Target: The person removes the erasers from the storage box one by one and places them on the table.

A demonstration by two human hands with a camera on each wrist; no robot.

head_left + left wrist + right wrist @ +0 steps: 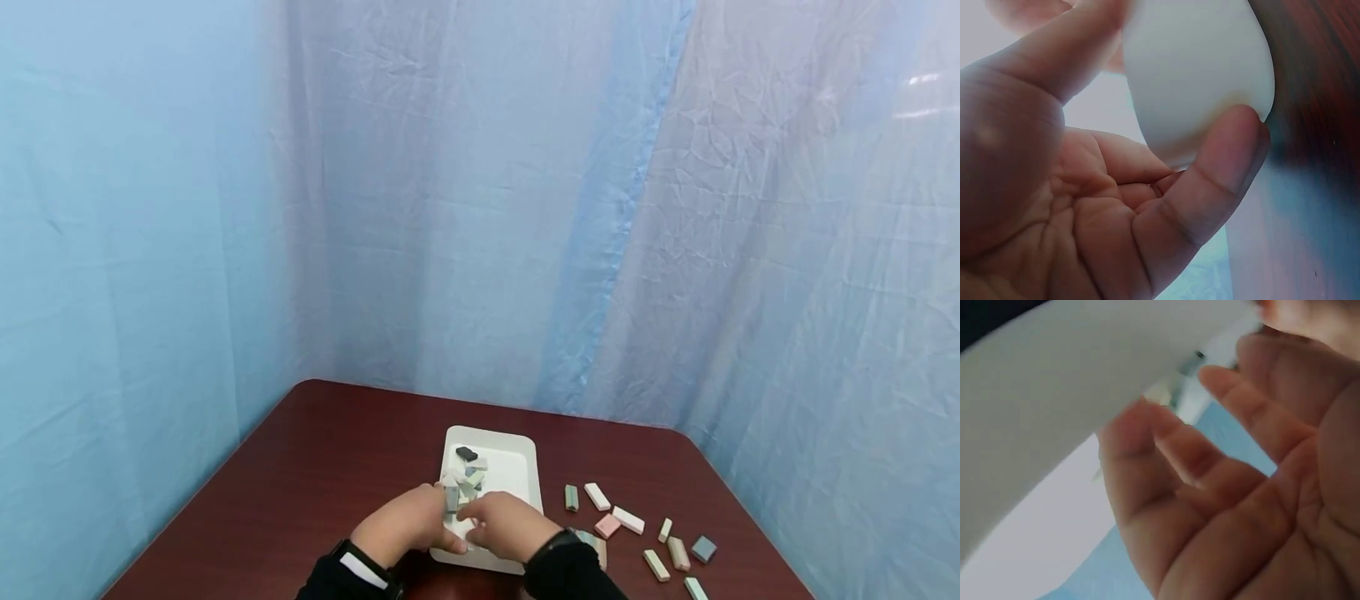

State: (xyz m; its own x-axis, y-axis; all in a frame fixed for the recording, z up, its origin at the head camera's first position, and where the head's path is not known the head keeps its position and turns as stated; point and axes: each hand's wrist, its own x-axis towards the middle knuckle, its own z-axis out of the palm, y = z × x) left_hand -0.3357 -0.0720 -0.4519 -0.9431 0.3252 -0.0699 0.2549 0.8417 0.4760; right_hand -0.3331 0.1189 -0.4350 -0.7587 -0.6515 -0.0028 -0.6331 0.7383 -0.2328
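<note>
A white tray [513,467] lies on the table, with a heap of small pale blocks [474,479] along its left side. My left hand [405,521] reaches over the tray's near left edge; beside its fingertips stands a grey block [452,495]. The little finger [1229,150] touches the tray's outer wall in the left wrist view, while the tray hides other fingertips. My right hand [510,525] bends over the tray's near part, its fingers spread toward the heap. In the right wrist view, the rim covers some fingertips [1219,378], and nothing shows gripped between the fingers.
Right of the tray, several loose blocks lie on the dark red table [360,433], among them a pink block [607,525], a green block [572,498] and a blue-grey block [703,548]. A black block [467,453] sits in the tray. Blue curtains [480,208] surround the table.
</note>
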